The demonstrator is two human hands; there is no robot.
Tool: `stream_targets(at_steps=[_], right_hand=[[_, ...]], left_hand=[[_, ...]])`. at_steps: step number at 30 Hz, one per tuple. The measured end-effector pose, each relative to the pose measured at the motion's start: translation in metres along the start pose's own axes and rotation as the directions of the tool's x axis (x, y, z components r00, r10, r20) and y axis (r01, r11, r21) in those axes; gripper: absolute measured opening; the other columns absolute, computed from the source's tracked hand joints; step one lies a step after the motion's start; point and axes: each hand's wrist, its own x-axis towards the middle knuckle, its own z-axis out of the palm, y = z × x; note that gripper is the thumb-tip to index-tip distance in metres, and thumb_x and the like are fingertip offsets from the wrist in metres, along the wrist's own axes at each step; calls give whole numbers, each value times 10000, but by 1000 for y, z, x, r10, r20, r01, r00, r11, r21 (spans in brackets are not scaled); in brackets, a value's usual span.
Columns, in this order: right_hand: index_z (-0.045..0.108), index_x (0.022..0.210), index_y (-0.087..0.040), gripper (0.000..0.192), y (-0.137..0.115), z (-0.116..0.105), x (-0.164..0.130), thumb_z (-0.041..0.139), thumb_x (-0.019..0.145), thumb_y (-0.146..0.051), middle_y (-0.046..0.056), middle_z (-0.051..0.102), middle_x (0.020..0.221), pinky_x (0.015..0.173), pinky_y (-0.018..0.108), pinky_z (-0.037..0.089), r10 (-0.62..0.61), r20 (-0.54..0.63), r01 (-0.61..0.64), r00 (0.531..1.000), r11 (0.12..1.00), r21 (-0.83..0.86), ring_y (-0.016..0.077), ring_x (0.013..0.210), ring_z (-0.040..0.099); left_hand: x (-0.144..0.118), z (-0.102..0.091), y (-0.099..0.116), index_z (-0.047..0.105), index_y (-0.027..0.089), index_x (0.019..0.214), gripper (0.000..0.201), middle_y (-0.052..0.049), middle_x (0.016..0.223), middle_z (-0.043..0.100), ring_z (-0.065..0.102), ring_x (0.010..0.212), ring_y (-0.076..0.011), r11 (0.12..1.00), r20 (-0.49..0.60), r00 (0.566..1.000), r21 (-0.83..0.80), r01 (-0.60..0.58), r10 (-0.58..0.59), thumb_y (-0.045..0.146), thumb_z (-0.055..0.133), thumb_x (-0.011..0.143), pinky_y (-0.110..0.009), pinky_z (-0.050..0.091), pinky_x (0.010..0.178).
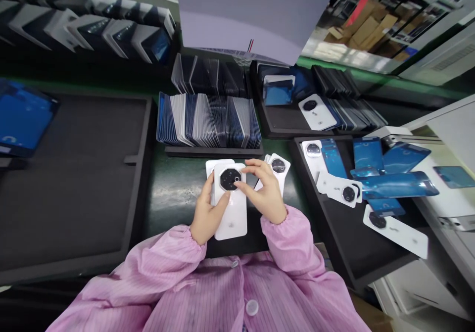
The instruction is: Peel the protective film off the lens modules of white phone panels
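A white phone back cover (236,218) with a black octagonal camera area lies tilted slightly in front of me, overlapping another white cover (211,166) behind it. My left hand (208,212) grips its left edge, thumb resting on the face just below the camera area. At the upper right, my right hand (266,192) has its thumb on the camera area and its forefinger at the top corner. Just behind that hand, more white covers (280,167) lie fanned on the bench, partly hidden by it.
Behind my hands stands a rack (213,150) packed with upright thin panels. To the right, a black foam tray (343,238) holds several white covers and blue film sheets (399,186). A large dark tray (70,183) with a raised rim sits left. A white sheet (248,15) hangs ahead.
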Motion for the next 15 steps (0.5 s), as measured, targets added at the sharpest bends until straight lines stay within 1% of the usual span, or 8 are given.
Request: stream_targets(at_steps=[3, 6, 8, 11, 13, 15], right_hand=[[632, 905, -210, 201, -2, 10, 2, 733, 746, -281, 88, 582, 1147, 955, 474, 442, 77, -7, -77, 997, 997, 7, 258, 1107, 543], [630, 858, -203, 173, 7, 11, 2, 730, 740, -280, 87, 583, 1150, 915, 436, 466, 152, 0, -151, 988, 983, 102, 250, 1103, 553], [629, 871, -201, 185, 10, 9, 2, 729, 737, -282, 92, 575, 1169, 883, 411, 479, 165, -15, -161, 986, 977, 142, 248, 1112, 552], [633, 898, -200, 203, 12, 7, 1, 727, 734, -273, 95, 572, 1182, 904, 422, 459, 152, -59, -145, 987, 984, 106, 250, 1129, 538], [640, 874, -198, 176, 12, 7, 0, 724, 737, -268, 92, 582, 1165, 909, 423, 452, 161, -37, -156, 986, 981, 118, 246, 1116, 544], [642, 847, -196, 154, 12, 6, 0, 725, 738, -267, 91, 585, 1160, 891, 406, 459, 184, 0, -181, 983, 967, 176, 241, 1102, 553]], left_hand=[[-1, -1, -3, 421, 222, 1379, 593, -105, 1332, 567, 589, 1160, -245, 992, 4, 995, 75, -98, 98, 308, 627, 829, -377, 519, 932], [-1, -2, -5, 410, 225, 1397, 602, -101, 1342, 562, 571, 1186, -246, 971, 21, 984, 155, -181, 180, 285, 619, 836, -384, 488, 977], [-1, -2, -6, 404, 219, 1405, 606, -106, 1364, 542, 542, 1221, -253, 958, 31, 977, 192, -214, 212, 273, 612, 839, -393, 455, 1014], [-1, -3, -8, 400, 204, 1409, 605, -116, 1390, 516, 499, 1268, -258, 937, 34, 967, 241, -252, 251, 264, 604, 843, -402, 417, 1050], [0, -3, -9, 390, 206, 1415, 607, -115, 1411, 494, 473, 1291, -259, 916, 52, 957, 278, -290, 287, 256, 597, 846, -414, 391, 1071], [0, -3, -11, 376, 218, 1424, 616, -111, 1427, 478, 462, 1301, -260, 889, 82, 942, 313, -335, 326, 248, 593, 848, -422, 374, 1083]])
